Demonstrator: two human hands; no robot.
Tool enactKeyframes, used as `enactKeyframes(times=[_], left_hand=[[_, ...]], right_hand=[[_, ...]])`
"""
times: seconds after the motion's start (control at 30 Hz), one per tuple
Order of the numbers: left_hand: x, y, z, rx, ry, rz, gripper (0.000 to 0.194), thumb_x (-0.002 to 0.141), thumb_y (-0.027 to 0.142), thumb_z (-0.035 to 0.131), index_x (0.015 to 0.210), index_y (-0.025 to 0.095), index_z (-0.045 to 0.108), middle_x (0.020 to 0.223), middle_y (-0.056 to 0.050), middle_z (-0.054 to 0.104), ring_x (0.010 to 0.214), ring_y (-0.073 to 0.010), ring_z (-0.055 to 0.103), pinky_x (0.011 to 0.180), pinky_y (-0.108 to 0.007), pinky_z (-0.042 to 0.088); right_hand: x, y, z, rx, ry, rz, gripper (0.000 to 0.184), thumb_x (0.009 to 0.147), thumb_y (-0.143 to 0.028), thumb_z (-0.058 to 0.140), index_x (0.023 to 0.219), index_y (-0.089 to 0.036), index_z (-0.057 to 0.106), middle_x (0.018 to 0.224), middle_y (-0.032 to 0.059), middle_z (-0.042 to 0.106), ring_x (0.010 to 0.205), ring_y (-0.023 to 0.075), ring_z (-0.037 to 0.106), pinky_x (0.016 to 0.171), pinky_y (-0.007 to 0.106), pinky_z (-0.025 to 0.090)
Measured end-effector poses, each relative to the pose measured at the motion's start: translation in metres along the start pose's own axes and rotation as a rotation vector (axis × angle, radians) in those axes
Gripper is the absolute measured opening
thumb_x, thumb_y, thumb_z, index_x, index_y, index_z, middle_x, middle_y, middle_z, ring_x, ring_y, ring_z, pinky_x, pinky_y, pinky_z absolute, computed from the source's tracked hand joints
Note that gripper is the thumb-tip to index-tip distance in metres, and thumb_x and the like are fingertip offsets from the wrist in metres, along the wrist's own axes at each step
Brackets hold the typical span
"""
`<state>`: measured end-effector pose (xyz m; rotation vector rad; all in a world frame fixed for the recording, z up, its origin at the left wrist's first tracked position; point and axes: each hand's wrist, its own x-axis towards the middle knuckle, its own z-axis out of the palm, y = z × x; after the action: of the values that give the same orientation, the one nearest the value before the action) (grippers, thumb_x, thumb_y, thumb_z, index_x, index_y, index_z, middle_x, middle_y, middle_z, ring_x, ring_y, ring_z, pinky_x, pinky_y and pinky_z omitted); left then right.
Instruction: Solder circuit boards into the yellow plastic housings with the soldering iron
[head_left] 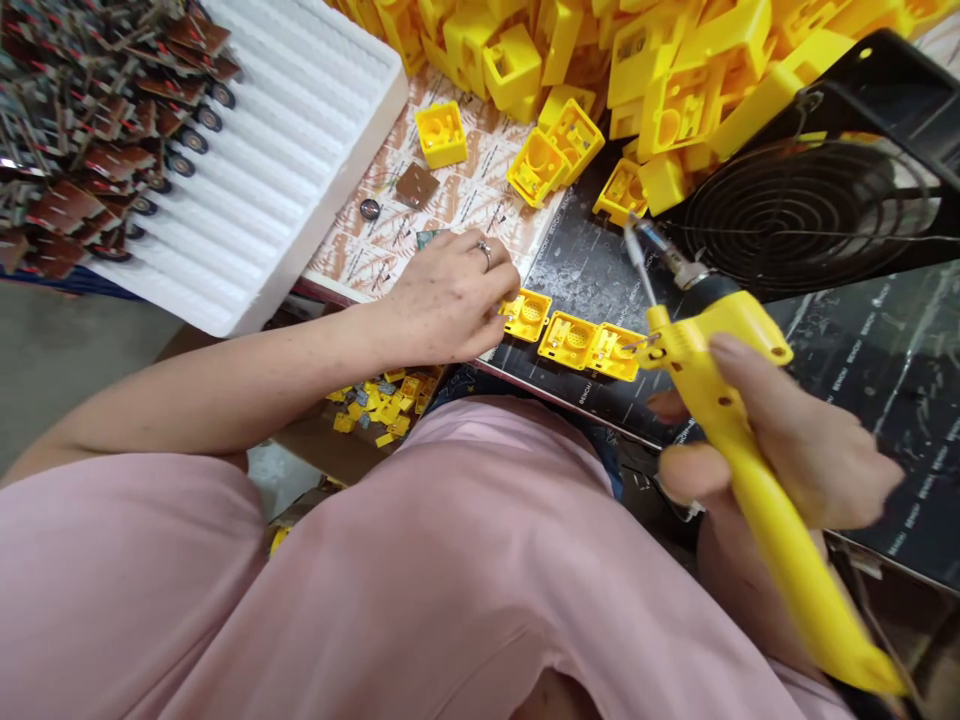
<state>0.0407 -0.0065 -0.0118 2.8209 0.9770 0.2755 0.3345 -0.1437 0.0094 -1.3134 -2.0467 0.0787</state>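
My right hand is wrapped round the handle of a yellow soldering gun. Its metal tip and a thin feed tube point up and left, above the black mat. My left hand, with a ring on one finger, is closed at the left end of a row of small open yellow plastic cases. Its fingertips grip the edge of the nearest case; the thumb side is partly hidden. Two more cases, a middle one and a right one, lie side by side along the table edge, showing speaker grilles inside.
A heap of yellow cases fills the back. A black fan stands at the right. A white foam tray bears many circuit boards. A brown board and a round part lie near my left hand. Below is a box of yellow pieces.
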Motion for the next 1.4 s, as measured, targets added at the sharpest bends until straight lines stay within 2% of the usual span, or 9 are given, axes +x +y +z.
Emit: enactKeyframes(times=[0.13,0.3,0.4,0.6,0.7,0.83,1.07,1.3,1.4], left_hand=[[-0.007,0.000,0.001,-0.068,-0.009,0.016,0.047,0.093,0.039,0.059,0.135,0.017,0.063,0.132,-0.015,0.075,0.125,-0.0337,0.068,0.109,-0.048,0.051],[-0.012,0.009,0.018,-0.084,0.029,0.052,0.047,0.099,0.039,0.060,0.140,0.016,0.060,0.128,-0.014,0.078,0.122,-0.0313,0.070,0.116,-0.051,0.045],[-0.017,0.015,0.022,-0.125,0.039,0.069,0.046,0.103,0.045,0.058,0.141,0.019,0.060,0.128,-0.012,0.079,0.124,-0.0290,0.071,0.123,-0.055,0.041],[-0.023,-0.028,-0.027,-0.151,0.191,-0.061,0.043,0.111,0.048,0.051,0.137,0.018,0.067,0.147,-0.013,0.072,0.141,-0.0274,0.064,0.122,-0.048,0.047],[-0.020,-0.059,-0.038,-0.040,0.062,-0.079,0.031,0.105,0.028,0.051,0.118,0.018,0.077,0.131,-0.009,0.079,0.125,-0.0287,0.072,0.113,-0.050,0.053],[-0.014,-0.072,-0.020,0.004,-0.131,0.043,0.042,0.090,0.014,0.055,0.124,0.024,0.078,0.140,-0.008,0.073,0.140,-0.0334,0.064,0.118,-0.050,0.051],[-0.003,-0.085,-0.002,-0.072,-0.254,0.153,0.018,0.096,0.029,0.060,0.088,0.022,0.075,0.127,-0.010,0.076,0.128,-0.0297,0.067,0.115,-0.044,0.050],[-0.005,-0.061,-0.023,-0.500,-0.175,-0.178,0.030,0.092,0.038,0.059,0.105,0.018,0.077,0.103,-0.001,0.079,0.103,-0.0179,0.075,0.100,-0.029,0.053],[0.006,-0.048,-0.024,-0.574,-0.172,-0.273,0.030,0.085,0.034,0.060,0.102,0.018,0.078,0.095,0.001,0.078,0.098,-0.0159,0.075,0.095,-0.027,0.053]], right_hand=[[0.019,-0.004,0.017,-0.138,0.016,-0.168,0.020,0.102,-0.024,0.075,0.121,-0.025,0.071,0.070,-0.0047,0.069,0.059,0.0129,0.067,0.066,0.024,0.054],[0.020,0.014,0.054,-0.107,-0.037,-0.217,0.035,0.103,-0.033,0.074,0.134,-0.027,0.061,0.093,0.0000,0.077,0.080,0.0206,0.076,0.100,0.042,0.061],[0.017,0.021,0.055,-0.056,-0.064,-0.160,0.043,0.100,-0.023,0.074,0.139,-0.032,0.060,0.096,-0.0020,0.079,0.080,0.0200,0.076,0.101,0.043,0.062],[0.022,0.024,0.037,-0.054,0.003,-0.024,0.065,0.096,-0.034,0.083,0.154,-0.037,0.054,0.137,0.0062,0.077,0.114,0.0283,0.080,0.095,0.043,0.068],[0.034,0.019,0.051,-0.006,0.070,-0.072,0.062,0.097,-0.031,0.081,0.154,-0.035,0.054,0.132,0.0043,0.079,0.111,0.0244,0.081,0.093,0.036,0.068],[0.050,0.014,0.076,0.022,0.011,-0.083,0.058,0.097,-0.027,0.080,0.149,-0.034,0.057,0.124,0.0035,0.079,0.104,0.0232,0.081,0.092,0.033,0.067],[0.058,0.023,0.090,0.045,-0.169,-0.041,0.044,0.103,-0.039,0.072,0.144,-0.028,0.062,0.117,0.0060,0.080,0.099,0.0256,0.080,0.085,0.036,0.066],[0.059,0.022,0.088,0.065,-0.153,-0.073,0.040,0.104,-0.033,0.069,0.143,-0.029,0.063,0.122,0.0050,0.080,0.106,0.0246,0.080,0.096,0.039,0.067],[0.060,0.010,0.077,0.047,-0.015,-0.084,0.037,0.100,-0.029,0.077,0.136,-0.030,0.069,0.116,0.0027,0.083,0.100,0.0218,0.081,0.099,0.037,0.066]])
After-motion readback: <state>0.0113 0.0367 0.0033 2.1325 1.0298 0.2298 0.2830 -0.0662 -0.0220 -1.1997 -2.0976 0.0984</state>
